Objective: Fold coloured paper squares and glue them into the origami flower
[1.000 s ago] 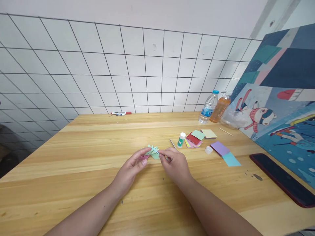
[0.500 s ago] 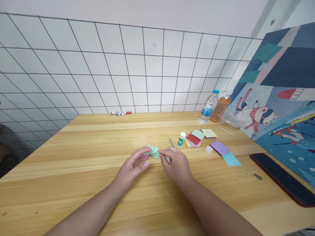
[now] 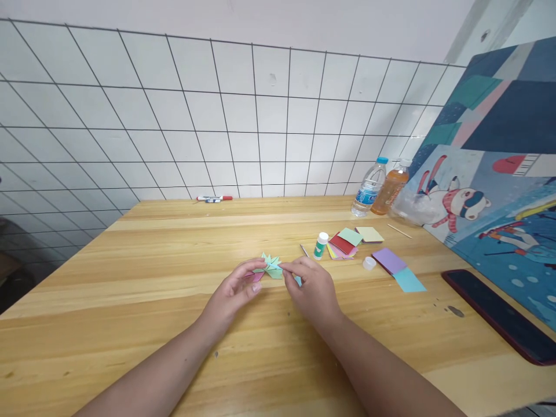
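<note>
Between my hands is a small folded piece of light blue paper [image 3: 274, 266]. My right hand [image 3: 313, 288] pinches its right end between thumb and index finger. The fingertips of my left hand [image 3: 237, 286] hold its left end, while the left thumb sits lower and apart. Just behind and below it lies a pointed, folded green paper piece [image 3: 273, 274]. A folded pink paper piece [image 3: 257, 277] shows partly beneath my left fingers. Another bit of blue paper [image 3: 297, 280] peeks out by my right fingers, mostly hidden.
A glue bottle [image 3: 321, 246] stands uncapped-looking beside a pen [image 3: 304, 250], with a clear cap [image 3: 369, 263] nearby. Coloured paper squares [image 3: 343, 244], purple and blue sheets [image 3: 390, 260], a phone [image 3: 495, 313], two bottles [image 3: 368, 191] and markers [image 3: 214, 198] lie around the wooden table [image 3: 130, 278].
Both hands stay nearly in place. The blue paper between them has tilted slightly flatter, and more of the blue bit by my right fingers shows.
</note>
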`<state>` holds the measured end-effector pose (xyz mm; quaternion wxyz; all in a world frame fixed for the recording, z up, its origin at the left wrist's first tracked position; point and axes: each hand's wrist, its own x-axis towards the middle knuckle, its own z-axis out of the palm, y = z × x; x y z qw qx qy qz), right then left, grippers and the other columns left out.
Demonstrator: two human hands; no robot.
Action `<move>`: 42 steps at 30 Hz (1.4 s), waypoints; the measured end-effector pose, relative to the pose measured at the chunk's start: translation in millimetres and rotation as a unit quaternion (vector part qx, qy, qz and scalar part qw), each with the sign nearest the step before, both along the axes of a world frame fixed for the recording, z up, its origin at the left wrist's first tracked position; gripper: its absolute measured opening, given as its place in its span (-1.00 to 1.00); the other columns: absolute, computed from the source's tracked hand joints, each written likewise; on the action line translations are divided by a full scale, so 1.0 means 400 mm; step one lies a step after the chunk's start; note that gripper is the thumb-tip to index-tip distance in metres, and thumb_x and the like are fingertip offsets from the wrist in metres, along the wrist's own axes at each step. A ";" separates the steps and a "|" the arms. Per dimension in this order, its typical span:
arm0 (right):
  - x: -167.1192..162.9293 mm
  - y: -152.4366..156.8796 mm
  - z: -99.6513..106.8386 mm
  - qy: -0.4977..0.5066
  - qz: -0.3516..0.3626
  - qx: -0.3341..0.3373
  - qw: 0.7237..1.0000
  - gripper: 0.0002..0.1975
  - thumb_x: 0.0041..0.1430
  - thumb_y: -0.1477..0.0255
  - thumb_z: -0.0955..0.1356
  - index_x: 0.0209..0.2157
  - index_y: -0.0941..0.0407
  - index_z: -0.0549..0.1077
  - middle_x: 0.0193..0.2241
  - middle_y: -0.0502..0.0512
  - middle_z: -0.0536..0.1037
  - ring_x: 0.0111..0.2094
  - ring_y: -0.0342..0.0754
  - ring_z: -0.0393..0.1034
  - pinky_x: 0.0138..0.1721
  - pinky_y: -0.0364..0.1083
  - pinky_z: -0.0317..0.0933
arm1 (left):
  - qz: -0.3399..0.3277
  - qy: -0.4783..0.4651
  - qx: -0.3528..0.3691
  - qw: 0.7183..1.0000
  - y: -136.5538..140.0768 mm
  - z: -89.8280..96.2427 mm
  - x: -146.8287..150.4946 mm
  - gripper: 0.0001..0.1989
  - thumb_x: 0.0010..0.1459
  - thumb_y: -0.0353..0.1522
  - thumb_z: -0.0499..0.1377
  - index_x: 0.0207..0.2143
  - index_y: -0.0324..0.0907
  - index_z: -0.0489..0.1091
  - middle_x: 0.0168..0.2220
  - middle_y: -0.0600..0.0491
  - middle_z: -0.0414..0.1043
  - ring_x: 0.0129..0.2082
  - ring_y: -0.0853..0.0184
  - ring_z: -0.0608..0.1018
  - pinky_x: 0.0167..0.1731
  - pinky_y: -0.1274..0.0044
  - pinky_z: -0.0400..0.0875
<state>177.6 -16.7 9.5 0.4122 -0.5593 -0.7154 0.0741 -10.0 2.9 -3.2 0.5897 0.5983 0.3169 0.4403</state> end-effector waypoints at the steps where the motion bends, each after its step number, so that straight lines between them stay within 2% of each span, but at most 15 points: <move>1: 0.000 0.000 0.000 -0.002 -0.001 0.001 1.000 -0.77 0.15 0.47 0.27 -0.23 -0.04 0.53 -0.37 -0.03 0.51 -0.34 -0.14 0.39 -0.33 -0.17 0.20 | -0.002 -0.005 -0.002 1.000 0.001 -0.001 0.000 -0.67 0.09 -0.26 0.19 -0.06 -0.08 0.38 0.16 -0.04 0.21 0.14 0.07 0.26 0.15 0.25 0.09; 10: -0.003 -0.006 0.006 -0.005 -0.008 -0.004 1.000 -0.79 0.15 0.46 0.27 -0.24 0.00 0.52 -0.36 -0.02 0.52 -0.35 -0.14 0.40 -0.33 -0.18 0.21 | -0.014 0.007 0.008 1.000 0.004 -0.008 -0.003 -0.69 0.12 -0.28 0.18 -0.05 -0.06 0.35 0.17 -0.02 0.18 0.15 0.10 0.25 0.15 0.27 0.09; 16: -0.005 -0.003 0.005 0.005 -0.005 -0.033 0.999 -0.78 0.12 0.48 0.27 -0.27 0.02 0.53 -0.39 -0.01 0.53 -0.40 -0.15 0.39 -0.38 -0.18 0.20 | 0.040 0.099 0.111 0.988 0.004 -0.005 -0.004 -0.62 0.06 -0.27 0.22 -0.03 -0.05 0.36 0.11 -0.07 0.24 0.14 0.06 0.25 0.10 0.27 0.17; 18: -0.006 0.000 0.002 0.016 0.002 -0.037 0.999 -0.79 0.11 0.48 0.28 -0.28 0.03 0.54 -0.40 -0.01 0.53 -0.43 -0.16 0.38 -0.38 -0.18 0.21 | 0.054 0.113 0.125 0.984 0.003 -0.005 -0.004 -0.63 0.06 -0.28 0.22 -0.04 -0.04 0.37 0.10 -0.08 0.25 0.13 0.07 0.25 0.08 0.28 0.19; 25: -0.005 0.005 -0.004 0.023 0.013 -0.049 0.998 -0.77 0.11 0.47 0.28 -0.27 0.00 0.55 -0.40 -0.02 0.52 -0.43 -0.15 0.36 -0.40 -0.17 0.20 | 0.064 0.104 0.105 0.987 0.006 -0.006 -0.003 -0.66 0.04 -0.29 0.23 -0.08 -0.04 0.40 0.09 -0.08 0.26 0.13 0.08 0.26 0.09 0.30 0.17; 33: -0.005 0.007 -0.006 0.024 0.014 -0.048 0.998 -0.78 0.11 0.47 0.28 -0.27 0.01 0.54 -0.40 -0.02 0.53 -0.41 -0.16 0.36 -0.38 -0.17 0.20 | 0.085 0.142 0.137 0.977 0.008 -0.007 -0.003 -0.65 0.02 -0.29 0.24 -0.08 -0.03 0.42 0.07 -0.08 0.27 0.10 0.07 0.29 0.07 0.26 0.20; 38: -0.008 0.005 -0.006 0.022 0.017 -0.052 0.998 -0.77 0.10 0.46 0.28 -0.26 0.01 0.55 -0.38 0.00 0.54 -0.43 -0.16 0.37 -0.39 -0.18 0.20 | 0.100 0.196 0.167 0.961 -0.014 0.012 0.006 -0.78 0.01 -0.30 0.24 -0.22 -0.01 0.48 0.09 -0.04 0.22 0.11 0.07 0.25 0.08 0.25 0.20; 42: -0.007 0.006 -0.006 0.051 0.015 -0.052 0.997 -0.79 0.10 0.44 0.29 -0.28 0.02 0.55 -0.40 -0.01 0.55 -0.51 -0.17 0.34 -0.40 -0.17 0.21 | 0.100 0.180 0.161 0.965 -0.020 0.016 0.009 -0.78 0.00 -0.30 0.25 -0.23 0.00 0.48 0.08 -0.04 0.22 0.13 0.08 0.24 0.07 0.27 0.22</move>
